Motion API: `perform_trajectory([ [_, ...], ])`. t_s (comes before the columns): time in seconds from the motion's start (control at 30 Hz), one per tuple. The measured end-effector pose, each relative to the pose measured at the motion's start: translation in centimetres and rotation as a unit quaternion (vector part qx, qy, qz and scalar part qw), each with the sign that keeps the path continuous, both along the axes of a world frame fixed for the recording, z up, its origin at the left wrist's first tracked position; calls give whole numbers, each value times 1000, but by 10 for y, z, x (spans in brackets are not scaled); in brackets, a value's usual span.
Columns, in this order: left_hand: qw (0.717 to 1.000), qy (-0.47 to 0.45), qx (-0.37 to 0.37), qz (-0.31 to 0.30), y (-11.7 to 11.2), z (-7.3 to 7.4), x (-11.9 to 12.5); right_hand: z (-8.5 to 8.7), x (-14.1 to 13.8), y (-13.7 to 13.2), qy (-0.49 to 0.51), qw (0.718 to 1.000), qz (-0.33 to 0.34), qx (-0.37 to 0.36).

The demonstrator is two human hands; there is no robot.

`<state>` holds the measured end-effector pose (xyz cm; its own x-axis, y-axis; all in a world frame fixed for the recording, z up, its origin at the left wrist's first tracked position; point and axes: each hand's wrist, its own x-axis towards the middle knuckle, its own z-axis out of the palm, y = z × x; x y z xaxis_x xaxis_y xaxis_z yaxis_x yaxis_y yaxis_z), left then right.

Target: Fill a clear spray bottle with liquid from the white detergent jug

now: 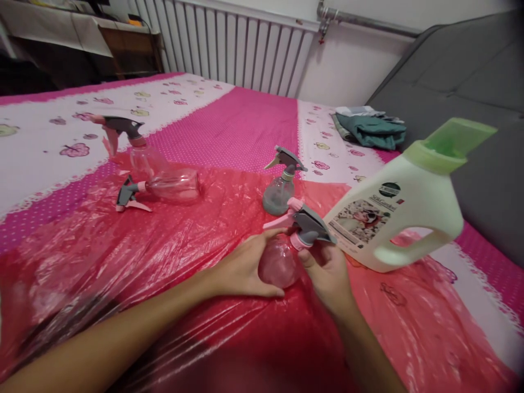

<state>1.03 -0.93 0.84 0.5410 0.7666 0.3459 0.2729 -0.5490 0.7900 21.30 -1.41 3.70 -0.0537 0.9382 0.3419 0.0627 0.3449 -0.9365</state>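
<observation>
A small pink spray bottle (278, 263) with a grey and pink trigger head (308, 222) is between my two hands, low over the red plastic sheet (196, 234). My left hand (245, 265) wraps round the clear pink body, its thumb across the near side. At the neck, my right hand (329, 273) grips just under the trigger head with the thumb at the collar; its other fingers are partly hidden. Right behind stands a clear spray bottle (279, 194) with a grey head. Close by on the right is a large pale detergent jug (393, 210) with a green cap, leaning.
On the left, one pink spray bottle (176, 185) lies on its side before another upright pink one (145, 158). Folded cloths (370, 128) lie near the grey headboard (462, 82). A white radiator (237, 43) lines the wall behind the bed.
</observation>
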Motion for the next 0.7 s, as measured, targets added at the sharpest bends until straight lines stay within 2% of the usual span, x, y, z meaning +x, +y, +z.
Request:
perform_trajectory([
  [0.37,998,34,13,56,-8,-2,5,1,-4,-5,-13,998,-55,-10],
  [0.47,999,23,-7,34,-5,0,3,5,-1,-4,-13,999,-37,-8],
  [0.6,999,-15,-31,-24,-1,5,-1,10,9,-1,-9,1000,21,-4],
  [0.7,998,-16,-36,-39,0,6,-2,10,11,-1,-11,999,45,-17],
])
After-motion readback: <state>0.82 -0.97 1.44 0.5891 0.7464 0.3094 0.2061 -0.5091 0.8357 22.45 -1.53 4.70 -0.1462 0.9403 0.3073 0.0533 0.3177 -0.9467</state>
